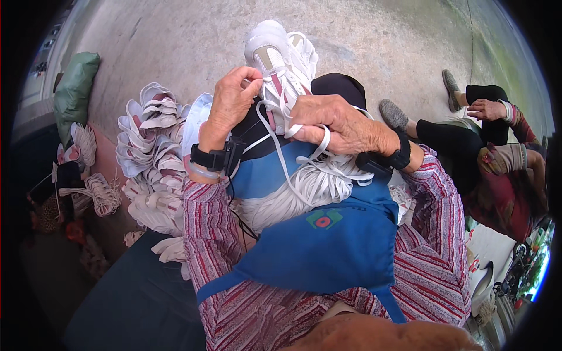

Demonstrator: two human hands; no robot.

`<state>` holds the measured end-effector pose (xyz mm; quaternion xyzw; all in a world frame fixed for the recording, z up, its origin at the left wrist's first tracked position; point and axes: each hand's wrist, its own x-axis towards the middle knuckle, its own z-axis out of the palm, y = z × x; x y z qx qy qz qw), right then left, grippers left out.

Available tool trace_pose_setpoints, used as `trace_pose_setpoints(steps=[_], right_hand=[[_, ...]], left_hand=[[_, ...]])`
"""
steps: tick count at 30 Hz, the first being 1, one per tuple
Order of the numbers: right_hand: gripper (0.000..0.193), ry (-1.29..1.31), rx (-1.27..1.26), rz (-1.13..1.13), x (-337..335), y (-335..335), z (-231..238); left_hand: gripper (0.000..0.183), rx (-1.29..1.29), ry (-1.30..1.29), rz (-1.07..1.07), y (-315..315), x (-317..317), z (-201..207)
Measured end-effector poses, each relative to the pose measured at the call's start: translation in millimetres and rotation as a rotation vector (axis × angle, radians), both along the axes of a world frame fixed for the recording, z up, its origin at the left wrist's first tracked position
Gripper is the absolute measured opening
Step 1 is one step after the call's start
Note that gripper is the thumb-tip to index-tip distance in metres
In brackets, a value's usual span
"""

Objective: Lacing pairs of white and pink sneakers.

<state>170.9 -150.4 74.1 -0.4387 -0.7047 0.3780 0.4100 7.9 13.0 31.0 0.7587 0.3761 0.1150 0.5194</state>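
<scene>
A white sneaker [266,44] with beige and pink panels rests on my lap, its toe pointing away from me. My left hand [229,102] is closed at the sneaker's left side, thumb and forefinger pinching a white shoelace by the eyelets. Over the tongue, my right hand [342,124] is closed round another stretch of the lace, which loops below its fingers. Part of the sneaker's opening is hidden behind that hand. A thick bundle of white shoelaces [304,190] lies across my blue apron [328,251]. Another white shoe [304,52] sits just behind the sneaker.
Left of me is a pile of white and pink shoe uppers [155,149]. Beyond it are a green sack [76,88] and a coil of laces [99,193]. A seated person [497,140] is close on the right, feet toward the concrete floor [386,35].
</scene>
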Motion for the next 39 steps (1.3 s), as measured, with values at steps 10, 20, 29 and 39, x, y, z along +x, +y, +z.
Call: trace_pose_setpoints(steps=[10, 20, 29, 39], right_hand=[[0.031, 0.175, -0.130, 0.078, 10.5, -2.5, 17.4], [0.026, 0.167, -0.099, 0.120, 5.5, -13.9, 61.6], [0.021, -0.012, 0.194, 0.443, -68.8, -15.8, 74.1], [0.034, 0.285, 0.067, -0.355, -6.9, -35.2, 140.0]], left_hand=[[0.007, -0.172, 0.055, -0.125, 5.8, 5.9, 1.3], [0.030, -0.189, -0.281, 0.137, -20.1, -15.1, 4.6], [0.036, -1.006, -0.617, 0.021, -46.3, -9.7, 29.3], [0.018, -1.013, -1.263, 0.074, 10.6, -50.4, 105.7]])
